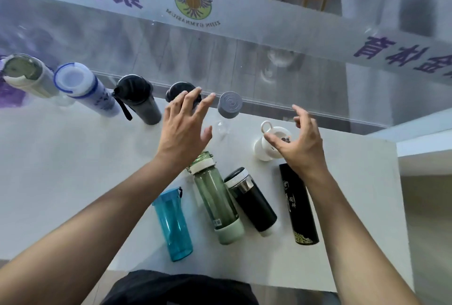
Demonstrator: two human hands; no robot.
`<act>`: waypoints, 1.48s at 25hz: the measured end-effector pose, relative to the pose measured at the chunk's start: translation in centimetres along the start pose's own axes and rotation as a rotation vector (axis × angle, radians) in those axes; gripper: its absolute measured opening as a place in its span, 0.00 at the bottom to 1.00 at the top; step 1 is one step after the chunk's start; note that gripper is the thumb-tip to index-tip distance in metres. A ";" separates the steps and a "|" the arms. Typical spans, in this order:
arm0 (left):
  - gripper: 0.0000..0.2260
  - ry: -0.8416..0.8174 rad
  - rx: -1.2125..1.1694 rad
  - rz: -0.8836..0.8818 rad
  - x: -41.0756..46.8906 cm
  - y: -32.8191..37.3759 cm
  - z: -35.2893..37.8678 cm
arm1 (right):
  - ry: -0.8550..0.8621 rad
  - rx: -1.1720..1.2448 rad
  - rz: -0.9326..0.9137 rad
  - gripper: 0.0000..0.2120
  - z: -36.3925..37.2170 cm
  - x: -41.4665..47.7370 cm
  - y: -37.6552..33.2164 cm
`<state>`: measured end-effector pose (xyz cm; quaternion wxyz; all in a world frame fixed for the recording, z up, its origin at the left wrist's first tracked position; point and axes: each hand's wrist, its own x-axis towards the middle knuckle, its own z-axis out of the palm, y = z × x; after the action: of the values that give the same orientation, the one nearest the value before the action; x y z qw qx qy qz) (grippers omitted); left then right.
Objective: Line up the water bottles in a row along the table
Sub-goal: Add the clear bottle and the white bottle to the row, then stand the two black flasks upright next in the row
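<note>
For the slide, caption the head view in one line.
Both hands open above a white table: five bottles stand along its far edge.

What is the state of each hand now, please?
Left hand: open, fingers spread, holding nothing.
Right hand: open, fingers curled, holding nothing, above the white cup.

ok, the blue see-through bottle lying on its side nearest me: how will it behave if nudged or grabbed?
The blue bottle looks empty and thin-walled, so probably light. Lying on its round side on the smooth white table, it would likely roll if pushed sideways. The glossy plastic may be a bit slippery.
</note>
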<state>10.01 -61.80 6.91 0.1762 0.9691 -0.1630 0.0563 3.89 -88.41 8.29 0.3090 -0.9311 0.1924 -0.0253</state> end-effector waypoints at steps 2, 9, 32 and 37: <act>0.32 -0.080 0.009 0.053 -1.2 2.0 0.7 | -0.084 -0.045 0.059 0.48 0.4 -0.9 1.9; 0.34 -0.174 0.016 0.031 -2.2 4.0 1.8 | -0.139 0.005 0.106 0.43 3.4 -1.0 4.5; 0.31 -0.412 0.038 -0.176 -8.9 2.7 4.0 | -0.153 0.000 0.056 0.49 5.6 3.5 3.0; 0.28 -0.458 0.030 -0.183 -13.1 2.5 5.8 | -0.073 -0.026 0.143 0.51 6.0 -2.8 4.4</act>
<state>-2.84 -62.27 0.17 0.1246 0.9699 -0.1093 -0.1784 0.82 -87.21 1.07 0.3045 -0.9192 0.2473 0.0335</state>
